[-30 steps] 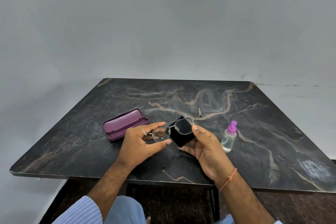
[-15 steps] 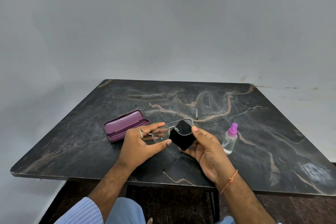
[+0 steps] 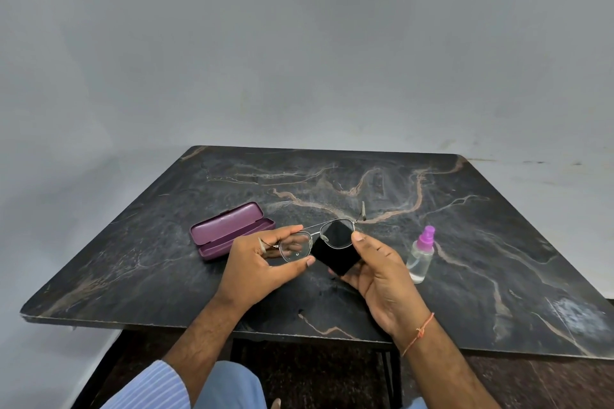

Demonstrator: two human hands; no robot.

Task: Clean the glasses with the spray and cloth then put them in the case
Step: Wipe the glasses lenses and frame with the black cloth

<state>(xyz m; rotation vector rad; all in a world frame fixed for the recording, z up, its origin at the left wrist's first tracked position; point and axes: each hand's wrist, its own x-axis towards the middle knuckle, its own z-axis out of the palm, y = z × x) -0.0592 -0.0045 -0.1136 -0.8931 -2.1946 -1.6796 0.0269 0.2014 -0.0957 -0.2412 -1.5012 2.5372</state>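
The left hand [image 3: 262, 267] pinches the glasses [image 3: 315, 239] by one lens rim above the marble-patterned table [image 3: 498, 226]; the right hand [image 3: 378, 267] presses the black cloth [image 3: 335, 252] to the other lens. Hard rubbing could twist the thin frame. An elbow swing might topple the spray bottle [image 3: 420, 257]. The open purple case [image 3: 229, 231] waits nearby.

Looks like a plain room at home or some small back room, hard to pin down more than that. Bare grey-white wall [image 3: 299, 43] from 10 to 2 o'clock, a bit scuffed near 2. One dark marble-look table [image 3: 498, 242] on thin black metal legs [image 3: 395, 372] at 6, over a dark speckled floor [image 3: 315, 372]. No shop or lab gear showing.
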